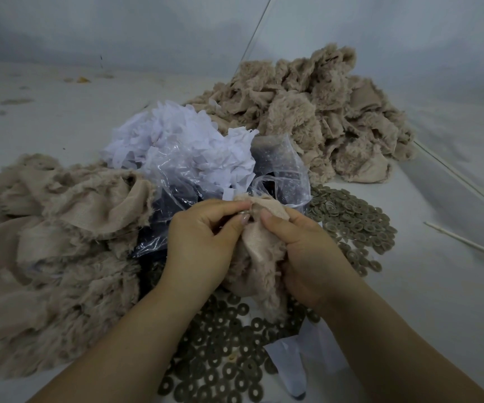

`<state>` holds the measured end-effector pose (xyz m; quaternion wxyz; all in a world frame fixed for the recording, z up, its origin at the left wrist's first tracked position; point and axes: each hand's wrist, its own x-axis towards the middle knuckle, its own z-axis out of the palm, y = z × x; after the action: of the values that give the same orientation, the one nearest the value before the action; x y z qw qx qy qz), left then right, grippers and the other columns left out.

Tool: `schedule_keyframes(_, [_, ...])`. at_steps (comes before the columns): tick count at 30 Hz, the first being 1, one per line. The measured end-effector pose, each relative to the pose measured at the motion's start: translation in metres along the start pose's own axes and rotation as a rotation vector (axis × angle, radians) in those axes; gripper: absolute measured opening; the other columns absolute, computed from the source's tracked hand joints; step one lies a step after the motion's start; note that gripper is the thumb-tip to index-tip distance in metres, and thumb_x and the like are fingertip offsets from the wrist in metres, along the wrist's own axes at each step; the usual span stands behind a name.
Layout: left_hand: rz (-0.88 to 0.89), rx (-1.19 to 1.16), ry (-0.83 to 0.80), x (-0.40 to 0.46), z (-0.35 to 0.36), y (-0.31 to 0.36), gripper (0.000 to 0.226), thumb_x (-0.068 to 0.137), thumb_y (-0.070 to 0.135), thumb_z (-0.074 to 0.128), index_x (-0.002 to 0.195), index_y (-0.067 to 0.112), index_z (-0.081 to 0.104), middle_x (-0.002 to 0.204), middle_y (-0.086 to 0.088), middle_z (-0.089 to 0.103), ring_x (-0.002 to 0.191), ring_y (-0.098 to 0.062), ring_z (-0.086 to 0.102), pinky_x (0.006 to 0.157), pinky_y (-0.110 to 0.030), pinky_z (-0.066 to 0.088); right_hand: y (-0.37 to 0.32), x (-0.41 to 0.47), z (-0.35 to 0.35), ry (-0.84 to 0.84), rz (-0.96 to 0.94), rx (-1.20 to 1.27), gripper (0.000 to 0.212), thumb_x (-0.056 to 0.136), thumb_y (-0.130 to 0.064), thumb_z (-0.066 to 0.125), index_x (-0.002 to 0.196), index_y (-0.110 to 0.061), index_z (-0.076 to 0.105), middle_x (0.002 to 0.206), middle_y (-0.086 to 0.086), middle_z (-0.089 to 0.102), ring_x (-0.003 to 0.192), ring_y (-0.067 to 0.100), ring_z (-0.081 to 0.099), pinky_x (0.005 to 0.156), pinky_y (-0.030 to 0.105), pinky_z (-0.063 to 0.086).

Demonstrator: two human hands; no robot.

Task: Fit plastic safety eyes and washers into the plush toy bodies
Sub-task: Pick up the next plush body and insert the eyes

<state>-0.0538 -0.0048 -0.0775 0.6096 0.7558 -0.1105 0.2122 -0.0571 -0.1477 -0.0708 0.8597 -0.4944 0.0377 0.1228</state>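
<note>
A beige plush body (259, 257), turned inside out, hangs between my two hands at the frame's centre. My left hand (203, 242) pinches a small pale round part against the fabric's top edge with thumb and fingers. My right hand (307, 251) grips the fabric from the right, its thumb pressing beside the same spot. Whether the small part is a washer or an eye post cannot be told. Grey-green washers (226, 353) lie spread on the table under my wrists, and more washers (354, 222) lie to the right.
A heap of beige plush bodies (51, 251) lies at the left, a larger heap (322, 112) at the back right. A clear plastic bag (278, 170) with white paper scraps (182, 141) sits between them. Thin white sticks (467, 242) lie at the right.
</note>
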Motion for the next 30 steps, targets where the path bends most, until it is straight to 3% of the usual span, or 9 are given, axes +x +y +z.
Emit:
schedule_keyframes(7, [-0.012,-0.004,0.031,-0.002,0.002,0.0,0.033,0.083,0.002,0.075,0.091,0.034,0.075,0.091,0.015,0.074,0.09,-0.002,0.07,0.084,-0.023,0.056,0.003,0.0,-0.004,0.041,-0.097,-0.219,0.03,0.09,-0.006,0.068,0.12,-0.006,0.066,0.109,0.015,0.075,0.101,0.031,0.072,0.091,0.046,0.058])
schedule_keyframes(12, [0.022,0.034,0.056,-0.003,0.002,0.002,0.041,0.082,-0.001,0.075,0.089,0.039,0.072,0.094,0.023,0.072,0.091,0.002,0.068,0.082,-0.013,0.051,0.001,0.0,-0.01,0.01,-0.129,-0.317,0.028,0.088,-0.008,0.071,0.116,-0.008,0.069,0.106,0.011,0.076,0.099,0.027,0.073,0.083,0.036,0.061])
schedule_keyframes(21, [0.085,0.139,0.035,-0.005,0.003,0.0,0.025,0.083,0.001,0.075,0.098,0.02,0.075,0.093,0.014,0.07,0.092,0.001,0.066,0.08,-0.007,0.047,-0.004,0.001,-0.01,-0.041,0.089,-0.222,0.02,0.096,-0.011,0.06,0.109,-0.003,0.073,0.105,0.019,0.075,0.093,0.029,0.073,0.088,0.04,0.059])
schedule_keyframes(30, [0.076,0.162,0.027,-0.004,0.003,0.003,0.017,0.084,0.005,0.075,0.097,0.014,0.078,0.093,0.002,0.069,0.089,0.003,0.063,0.074,-0.005,0.046,-0.001,-0.002,-0.003,-0.031,-0.016,-0.235,0.025,0.1,-0.01,0.054,0.12,-0.007,0.068,0.112,0.015,0.074,0.105,0.03,0.071,0.095,0.045,0.055])
